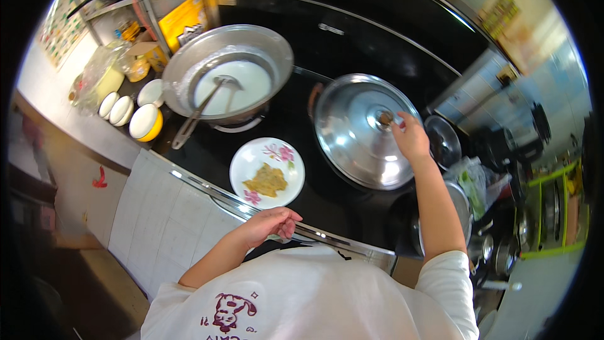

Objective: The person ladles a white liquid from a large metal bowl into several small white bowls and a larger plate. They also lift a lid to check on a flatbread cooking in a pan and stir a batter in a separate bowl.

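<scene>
My right hand is at the brown knob of a domed metal lid, fingers beside it; whether they grip it cannot be told. The lid covers a pan with a brown handle; what is inside is hidden. My left hand, fingers loosely curled and holding nothing visible, hovers by the counter's front edge. Just beyond it lies a white floral plate with a flat yellowish-brown piece of food. Behind the plate, a large metal basin contains white liquid and a long-handled metal utensil.
Several small bowls and plastic bags stand at the left. On the right are another round lid, a bag with greens and metal pots. The metal-trimmed counter edge runs before my body.
</scene>
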### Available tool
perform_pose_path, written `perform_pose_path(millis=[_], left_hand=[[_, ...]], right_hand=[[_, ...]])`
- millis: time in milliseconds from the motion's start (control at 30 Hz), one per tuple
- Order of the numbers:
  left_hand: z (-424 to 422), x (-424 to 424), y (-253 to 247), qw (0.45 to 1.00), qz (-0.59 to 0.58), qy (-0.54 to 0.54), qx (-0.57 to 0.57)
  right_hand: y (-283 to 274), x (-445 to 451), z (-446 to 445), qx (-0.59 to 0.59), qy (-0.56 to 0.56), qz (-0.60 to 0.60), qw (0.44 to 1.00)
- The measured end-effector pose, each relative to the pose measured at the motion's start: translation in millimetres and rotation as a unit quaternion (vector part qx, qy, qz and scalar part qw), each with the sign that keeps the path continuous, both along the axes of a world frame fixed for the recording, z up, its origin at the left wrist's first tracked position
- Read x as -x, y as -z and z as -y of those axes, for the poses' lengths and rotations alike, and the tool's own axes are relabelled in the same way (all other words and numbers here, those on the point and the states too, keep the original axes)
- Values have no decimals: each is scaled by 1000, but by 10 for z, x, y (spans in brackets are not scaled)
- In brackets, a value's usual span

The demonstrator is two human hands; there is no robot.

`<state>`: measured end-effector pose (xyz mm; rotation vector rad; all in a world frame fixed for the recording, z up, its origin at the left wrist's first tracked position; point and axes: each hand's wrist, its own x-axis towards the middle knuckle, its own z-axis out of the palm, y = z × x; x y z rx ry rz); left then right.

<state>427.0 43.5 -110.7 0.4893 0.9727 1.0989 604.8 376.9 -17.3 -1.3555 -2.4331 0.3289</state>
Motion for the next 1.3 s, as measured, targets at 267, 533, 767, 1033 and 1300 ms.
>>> perform_pose_path(millis=[267, 533, 767, 1033, 1300], left_hand=[[283, 633, 54, 998, 26, -54, 26], [-144, 560, -97, 1000, 6, 5, 4], [-599, 62, -77, 994, 42, 89, -53], [-1037, -1086, -271, 975, 55, 186, -112], [-1382, -2743, -710, 937, 80, 272, -202]], right_hand=[[-26, 391, -178, 28, 3, 130, 991], [-718, -95, -25, -32, 72, 92, 993], [-1142, -1374, 501, -113, 168, 27, 979], [-1458, -3477, 1664, -149, 358, -54, 920], [-879, -5728, 3105, -188, 532, -35, 825]])
